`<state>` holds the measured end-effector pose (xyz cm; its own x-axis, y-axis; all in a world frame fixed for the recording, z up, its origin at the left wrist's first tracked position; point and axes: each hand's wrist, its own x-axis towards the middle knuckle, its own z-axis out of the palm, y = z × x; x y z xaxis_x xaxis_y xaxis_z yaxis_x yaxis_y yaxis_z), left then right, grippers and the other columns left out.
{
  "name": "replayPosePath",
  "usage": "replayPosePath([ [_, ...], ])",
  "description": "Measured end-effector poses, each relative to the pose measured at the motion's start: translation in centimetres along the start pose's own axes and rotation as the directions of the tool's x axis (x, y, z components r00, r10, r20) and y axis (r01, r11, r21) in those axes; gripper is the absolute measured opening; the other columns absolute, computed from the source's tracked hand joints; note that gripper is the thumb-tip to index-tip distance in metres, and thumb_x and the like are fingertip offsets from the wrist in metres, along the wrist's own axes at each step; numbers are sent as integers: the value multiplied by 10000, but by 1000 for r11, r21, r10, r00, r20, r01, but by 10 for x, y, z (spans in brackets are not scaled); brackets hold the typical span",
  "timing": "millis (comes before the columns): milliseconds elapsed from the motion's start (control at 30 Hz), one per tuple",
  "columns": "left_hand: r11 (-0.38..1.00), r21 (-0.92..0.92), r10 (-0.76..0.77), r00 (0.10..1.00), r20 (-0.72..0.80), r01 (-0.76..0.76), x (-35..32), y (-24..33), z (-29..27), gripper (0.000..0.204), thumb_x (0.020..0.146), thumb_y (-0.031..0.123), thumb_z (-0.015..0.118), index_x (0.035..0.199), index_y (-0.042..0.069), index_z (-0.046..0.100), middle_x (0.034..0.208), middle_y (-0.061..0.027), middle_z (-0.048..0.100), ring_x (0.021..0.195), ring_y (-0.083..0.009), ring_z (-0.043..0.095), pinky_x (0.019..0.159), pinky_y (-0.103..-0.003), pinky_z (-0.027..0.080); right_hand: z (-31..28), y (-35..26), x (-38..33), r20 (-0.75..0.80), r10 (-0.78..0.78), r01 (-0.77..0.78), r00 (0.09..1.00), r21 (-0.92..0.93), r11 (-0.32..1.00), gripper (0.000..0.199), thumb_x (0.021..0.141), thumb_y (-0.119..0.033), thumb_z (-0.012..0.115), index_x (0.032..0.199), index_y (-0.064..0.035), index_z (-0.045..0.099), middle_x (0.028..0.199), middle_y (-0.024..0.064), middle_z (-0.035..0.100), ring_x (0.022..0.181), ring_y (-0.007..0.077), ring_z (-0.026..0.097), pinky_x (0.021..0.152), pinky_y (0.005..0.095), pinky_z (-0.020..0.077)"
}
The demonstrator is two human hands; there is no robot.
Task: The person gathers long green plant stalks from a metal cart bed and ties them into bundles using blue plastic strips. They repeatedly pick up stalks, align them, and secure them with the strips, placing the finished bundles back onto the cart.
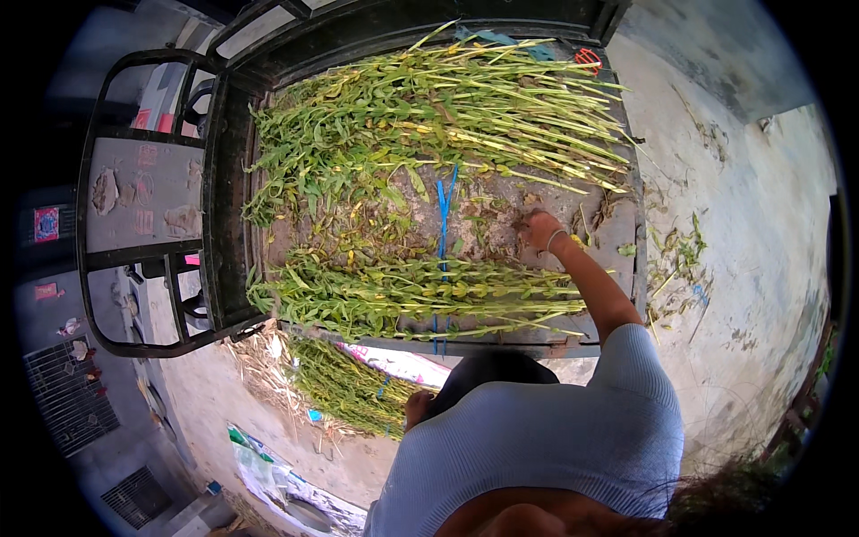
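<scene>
My right hand (540, 230) reaches over the cart bed (501, 204), a band on its wrist. Its fingers look drawn together, down by dry leaf scraps; what they hold is too small to name. Just beyond it lies a large heap of leafy green stalks (501, 116), cut ends to the right. Nearer to me is a thinner row of leafy stalks (429, 291), with a blue strap (443, 219) running across the bed and under them. My left hand (417, 407) hangs low beside my body, near a tied stalk bundle (358, 385) on the ground; its fingers are mostly hidden.
A dark metal frame (148, 242) rises at the cart's left end. A red looped object (588, 61) lies at the far right corner of the bed. Fallen leaves (684, 251) litter the concrete floor on the right. Plastic sheeting (277, 479) lies at lower left.
</scene>
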<state>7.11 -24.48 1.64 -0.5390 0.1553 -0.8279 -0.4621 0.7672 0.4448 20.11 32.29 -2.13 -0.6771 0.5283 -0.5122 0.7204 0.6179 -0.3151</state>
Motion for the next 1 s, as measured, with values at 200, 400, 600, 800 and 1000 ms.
replayPosePath([
  [200, 973, -202, -111, 994, 15, 112, -23, 2, 7, 211, 788, 177, 618, 771, -28, 569, 711, -50, 551, 689, -152, 581, 601, -279, 502, -27, -4, 70, -350, 375, -438, 858, -120, 891, 357, 783, -197, 551, 1117, -79, 513, 1098, 83, 515, 1093, 253, 455, 843, 412, 422],
  [400, 882, -436, -204, 979, -7, 181, -52, 14, 7, 196, 852, 148, 534, 967, -11, 532, 842, -103, 587, 762, -180, 588, 599, -311, 519, -24, 2, 82, -240, 418, -467, 876, -211, 859, 248, 803, -212, 533, 1019, -99, 576, 1071, 100, 530, 1004, 261, 528, 802, 436, 443],
  [600, 886, -419, -237, 971, -41, 199, -67, -15, 7, 189, 846, 144, 547, 923, -28, 552, 801, -110, 604, 653, -168, 587, 586, -278, 505, -69, 7, 51, -583, 122, -157, 803, -9, 988, 236, 820, -310, 534, 861, -81, 575, 840, 121, 587, 662, 316, 590, 564, 413, 485],
  [800, 974, -209, -53, 983, 175, 90, -39, -56, -18, 136, 784, 97, 575, 862, -15, 571, 744, -97, 609, 598, -190, 583, 521, -302, 483, -157, -58, -20, -720, -54, -98, 692, -168, 981, 223, 807, -307, 558, 768, -87, 550, 755, 95, 578, 629, 272, 590, 509, 376, 469],
  [1000, 857, -514, -22, 1000, -11, 13, -24, -36, -6, 189, 794, 133, 580, 913, -12, 555, 797, -131, 593, 691, -227, 586, 591, -332, 501, -221, -73, -114, -793, -155, -164, 590, -305, 938, 217, 798, -299, 568, 735, -93, 543, 692, 83, 559, 567, 262, 575, 468, 372, 448],
])
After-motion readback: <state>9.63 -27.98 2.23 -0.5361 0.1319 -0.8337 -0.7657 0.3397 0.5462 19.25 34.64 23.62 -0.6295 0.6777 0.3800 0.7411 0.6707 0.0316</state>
